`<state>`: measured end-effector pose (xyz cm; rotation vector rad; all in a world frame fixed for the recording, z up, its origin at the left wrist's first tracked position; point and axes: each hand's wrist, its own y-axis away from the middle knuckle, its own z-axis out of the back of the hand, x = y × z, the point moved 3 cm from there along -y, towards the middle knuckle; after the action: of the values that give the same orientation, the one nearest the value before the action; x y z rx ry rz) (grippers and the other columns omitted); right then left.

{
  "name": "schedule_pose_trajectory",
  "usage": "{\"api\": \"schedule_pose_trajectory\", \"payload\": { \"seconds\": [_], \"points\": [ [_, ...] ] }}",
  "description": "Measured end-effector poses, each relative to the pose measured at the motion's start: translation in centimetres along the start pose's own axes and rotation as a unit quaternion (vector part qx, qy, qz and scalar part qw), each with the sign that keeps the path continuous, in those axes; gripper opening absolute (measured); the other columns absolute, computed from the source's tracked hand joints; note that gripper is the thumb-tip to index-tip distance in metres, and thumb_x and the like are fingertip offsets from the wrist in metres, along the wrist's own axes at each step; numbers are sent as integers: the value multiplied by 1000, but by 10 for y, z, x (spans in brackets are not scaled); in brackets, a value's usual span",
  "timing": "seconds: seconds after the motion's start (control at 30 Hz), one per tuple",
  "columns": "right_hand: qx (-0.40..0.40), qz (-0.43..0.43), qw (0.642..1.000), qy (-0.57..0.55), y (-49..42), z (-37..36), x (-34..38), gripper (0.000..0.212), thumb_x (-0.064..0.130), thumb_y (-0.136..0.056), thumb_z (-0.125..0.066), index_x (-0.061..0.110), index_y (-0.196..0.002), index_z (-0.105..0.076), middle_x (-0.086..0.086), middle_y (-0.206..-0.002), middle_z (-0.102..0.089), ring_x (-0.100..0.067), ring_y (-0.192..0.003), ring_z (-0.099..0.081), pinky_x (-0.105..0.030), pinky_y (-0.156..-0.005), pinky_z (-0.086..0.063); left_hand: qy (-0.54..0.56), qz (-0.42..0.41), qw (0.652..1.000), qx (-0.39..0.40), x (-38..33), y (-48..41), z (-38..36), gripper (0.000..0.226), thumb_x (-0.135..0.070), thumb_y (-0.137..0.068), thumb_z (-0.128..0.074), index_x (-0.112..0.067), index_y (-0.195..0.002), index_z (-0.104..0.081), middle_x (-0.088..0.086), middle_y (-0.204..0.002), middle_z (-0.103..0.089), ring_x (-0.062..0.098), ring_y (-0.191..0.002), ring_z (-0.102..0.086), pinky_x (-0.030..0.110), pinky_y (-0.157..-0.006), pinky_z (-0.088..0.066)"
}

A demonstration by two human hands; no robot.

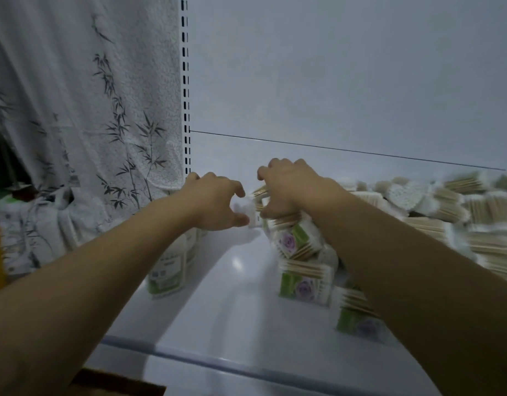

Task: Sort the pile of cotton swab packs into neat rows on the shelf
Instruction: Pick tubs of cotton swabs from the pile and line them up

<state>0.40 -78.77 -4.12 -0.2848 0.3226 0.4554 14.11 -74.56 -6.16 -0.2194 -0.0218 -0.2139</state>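
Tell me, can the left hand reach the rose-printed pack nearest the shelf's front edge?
Probably yes. Bare shelf lies between the left hand and that rose-printed pack, leaving its left side open; the right hand grips packs higher up, its forearm covering only the pack's right edge.

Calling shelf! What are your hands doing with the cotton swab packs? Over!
Right hand gripping a swab pack atop the leaning stack. Left hand beside that pack, grip unclear. Loose pile waiting at right. Over.
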Motion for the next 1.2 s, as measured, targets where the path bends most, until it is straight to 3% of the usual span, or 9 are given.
{"api": "schedule_pose_trajectory", "payload": {
  "seconds": [0.1,0.2,0.33,0.43,0.5,0.63,0.9,1.07,1.2],
  "points": [
    [55,21,998,-8,-17,-1,10,89,68,-67,-70,27,-140,-41,-4,-135,-46,-27,-123,-44,-40,-100,-32,7,14,1000,3,7,-4,-1,63,-62,-86,-56,-31,-139,-44,-6,-138,-53,20,-131,-42,43,-108,-24],
    [83,30,996,-6,-26,-7,14,92,72,-62,-72,30,-138,-42,-1,-132,-51,-26,-117,-50,-35,-84,-37,5,14,1000,5,9,-13,-1,62,-61,-86,-56,-30,-138,-44,-7,-136,-54,20,-130,-42,41,-107,-25],
    [87,19,996,-11,-35,-17,13,59,57,-69,-73,23,-115,-59,2,-99,-60,-20,-89,-58,-28,-61,-37,-25,-7,1000,13,8,-26,-3,60,-61,-87,-54,-30,-137,-45,-5,-136,-55,21,-129,-44,41,-105,-24],
    [38,-1,999,21,-42,-13,1,42,54,-75,-72,17,-92,-62,3,-75,-51,-16,-69,-53,-28,-57,-35,-34,-31,999,12,6,-40,-3,59,-60,-88,-53,-29,-137,-46,-4,-134,-56,21,-128,-44,40,-104,-24],
    [72,-30,997,3,-46,-13,-9,47,60,-73,-73,17,-88,-59,1,-80,-56,-18,-73,-55,-29,-61,-40,-37,-47,998,22,7,-49,-6,60,-61,-88,-53,-29,-138,-45,-4,-134,-56,21,-128,-45,41,-105,-24],
    [143,-55,986,-59,-50,-18,-23,64,60,-71,-75,16,-115,-58,-2,-109,-61,-23,-98,-58,-34,-78,-48,-28,-77,996,40,10,-71,-4,60,-61,-88,-53,-29,-139,-45,-6,-138,-53,20,-128,-46,41,-106,-23],
    [-17,-143,986,-88,-28,6,-60,48,48,-74,-73,25,-112,-54,1,-103,-58,-21,-88,-48,-30,-71,-36,-37,-138,988,58,5,-111,-8,62,-61,-88,-55,-28,-138,-45,-7,-135,-54,21,-122,-50,38,-102,-31],
    [-182,-248,950,-52,4,42,-101,48,47,-79,-69,22,-117,-51,-5,-111,-60,-30,-103,-55,-32,-73,-35,58,-197,978,41,-6,-125,7,50,-53,-86,-62,-25,-127,-55,-6,-122,-60,17,-108,-55,30,-96,-42],
    [-128,-324,937,31,21,22,-128,51,49,-88,-60,19,-128,-48,-12,-123,-51,-33,-115,-47,-40,-83,-39,121,-240,963,2,-29,-133,16,47,-49,-89,-60,-23,-127,-54,-6,-118,-60,15,-103,-53,24,-83,-38]
  ]
}}
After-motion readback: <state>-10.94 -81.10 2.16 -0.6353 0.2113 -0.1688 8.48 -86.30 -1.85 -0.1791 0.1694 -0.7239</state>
